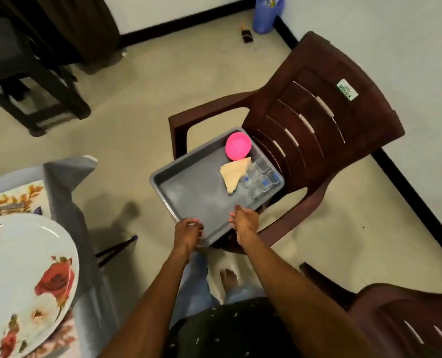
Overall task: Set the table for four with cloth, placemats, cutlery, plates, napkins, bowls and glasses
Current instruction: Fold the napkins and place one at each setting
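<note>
A grey tray (189, 192) lies on the seat of a brown plastic chair (318, 120). On its far end sit a pink bowl (238, 146), a folded beige napkin (234, 173) and several clear glasses (262, 177). My left hand (189, 232) grips the tray's near rim, fingers curled over the edge. At the same rim, further right, my right hand (244, 220) holds the tray. At the left, the table with its grey cloth (65, 192) carries a floral placemat (13, 200) and a white plate with red flowers (21, 275).
A second brown chair (400, 319) stands at the lower right. A dark stool (28, 81) is at the upper left. A blue bag (266, 14) and a small dark object (247, 36) lie by the far wall. My bare foot (229, 279) is below the tray.
</note>
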